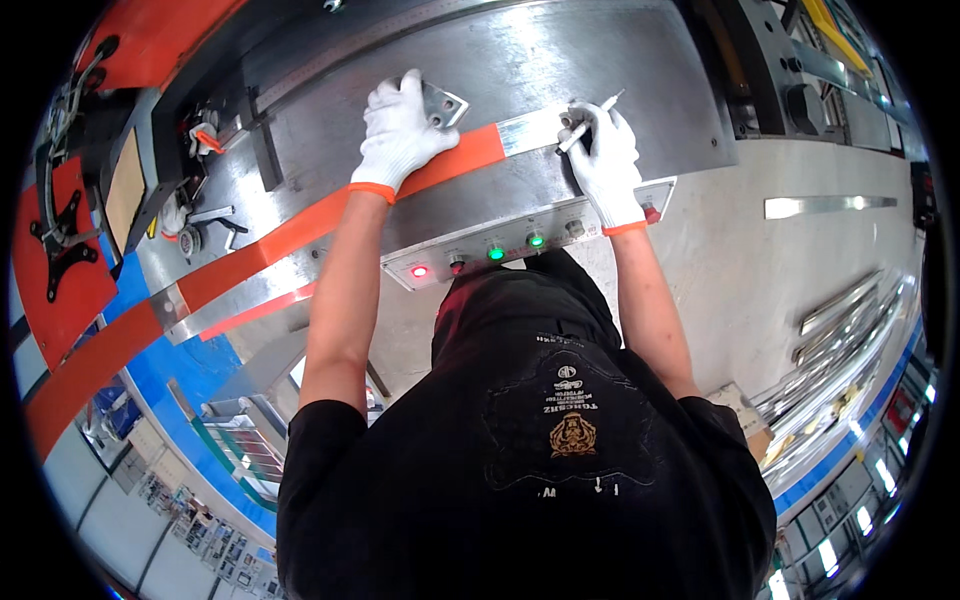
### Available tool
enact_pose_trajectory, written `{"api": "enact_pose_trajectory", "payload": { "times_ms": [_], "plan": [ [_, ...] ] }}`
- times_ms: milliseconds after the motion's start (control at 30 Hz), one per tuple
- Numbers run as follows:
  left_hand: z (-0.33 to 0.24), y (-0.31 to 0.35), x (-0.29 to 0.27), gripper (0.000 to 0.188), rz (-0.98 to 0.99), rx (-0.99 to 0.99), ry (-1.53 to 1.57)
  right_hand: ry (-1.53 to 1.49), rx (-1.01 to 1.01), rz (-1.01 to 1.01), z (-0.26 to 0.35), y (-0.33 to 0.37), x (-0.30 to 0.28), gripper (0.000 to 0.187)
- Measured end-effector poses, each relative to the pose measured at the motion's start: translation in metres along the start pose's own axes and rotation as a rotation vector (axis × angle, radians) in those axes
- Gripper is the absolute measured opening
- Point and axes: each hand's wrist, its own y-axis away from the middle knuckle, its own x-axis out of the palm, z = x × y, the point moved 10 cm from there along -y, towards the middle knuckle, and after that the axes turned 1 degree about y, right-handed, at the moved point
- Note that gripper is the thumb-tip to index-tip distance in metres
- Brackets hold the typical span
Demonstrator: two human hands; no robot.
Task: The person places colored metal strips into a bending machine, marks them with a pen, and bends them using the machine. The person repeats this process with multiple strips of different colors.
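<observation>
My left hand [398,135], in a white knit glove with an orange cuff, is closed around a small steel block with holes [443,106] on the machine's metal table [570,55]. Part of that block is hidden under the fingers. Between the fingers of my right hand [604,158], gloved alike, is a slim white pen-like marker [573,138], held at a slant. Below both hands runs a long flat bar [400,192] with an orange surface. Its right end is bare shiny metal, and my right hand is over that end.
A control panel [556,236] with lit buttons is fixed along the table's front. At left lie a tape measure [189,240] and other small tools. Metal strips [840,350] lie on the floor at right, with a single strip [830,206] nearer the table.
</observation>
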Motion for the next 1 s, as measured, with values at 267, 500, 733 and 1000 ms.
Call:
{"api": "enact_pose_trajectory", "payload": {
  "times_ms": [267,500,733,1000],
  "plan": [
    [-0.084,-0.01,0.031,0.086,0.251,0.211,0.224,0.086,0.042,0.06,-0.004,-0.002,-0.003,0.033],
    [-0.132,0.031,0.03,0.085,-0.082,0.532,0.113,0.038,-0.021,0.029,-0.019,-0.004,-0.004,0.026],
    [-0.118,0.025,0.038,0.097,-0.109,0.518,0.229,-0.098,0.085,-0.146,-0.026,0.001,-0.02,0.029],
    [-0.14,0.017,0.044,0.095,-0.08,0.552,0.205,-0.065,0.108,-0.25,-0.027,0.018,-0.017,0.04]
  ]
}}
